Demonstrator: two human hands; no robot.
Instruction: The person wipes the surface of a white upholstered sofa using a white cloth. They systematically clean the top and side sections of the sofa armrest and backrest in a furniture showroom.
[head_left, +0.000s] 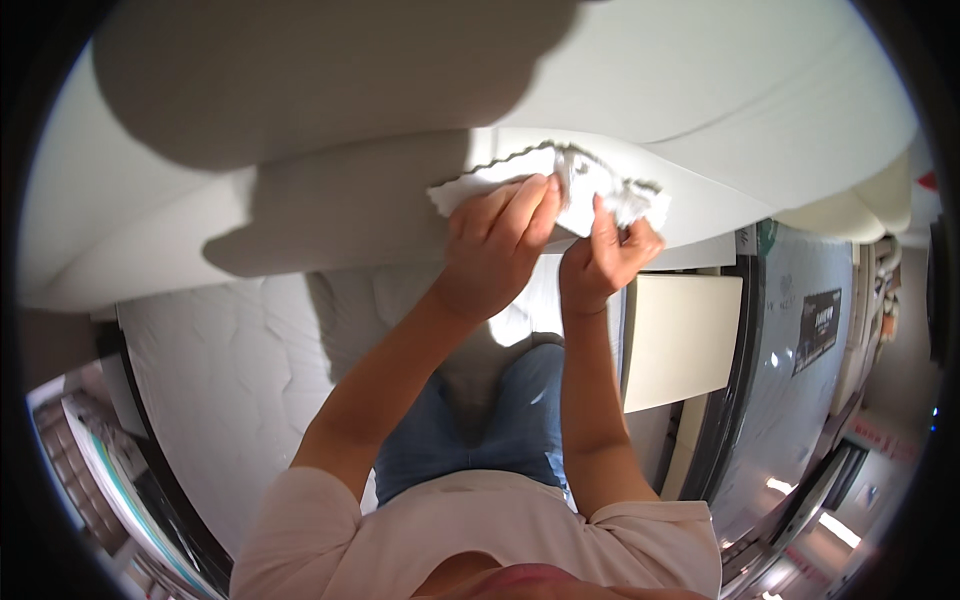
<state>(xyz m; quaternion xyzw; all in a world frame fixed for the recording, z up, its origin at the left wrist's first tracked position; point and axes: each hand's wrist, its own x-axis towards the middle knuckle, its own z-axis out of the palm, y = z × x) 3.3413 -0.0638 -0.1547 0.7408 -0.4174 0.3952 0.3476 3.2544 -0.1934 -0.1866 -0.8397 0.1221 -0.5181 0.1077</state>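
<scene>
A white cloth (517, 166) with a wavy edge is spread and bunched against a pale, smooth padded headboard (360, 202). My left hand (499, 247) holds its lower middle, fingers close together, the thumb partly hidden. At the cloth's right end, my right hand (606, 262) pinches the crumpled lower edge between thumb and fingers. Bright light falls on the cloth, while broad shadows cover the headboard to its left. Below my hands, a white quilted mattress (217, 375) lies under my legs in blue jeans.
Close by my right arm stands a cream bedside cabinet (682, 337). Past it is a plastic-wrapped mattress (780, 360) bearing a dark printed label. Another mattress edge with a teal stripe (124, 480) shows at lower left.
</scene>
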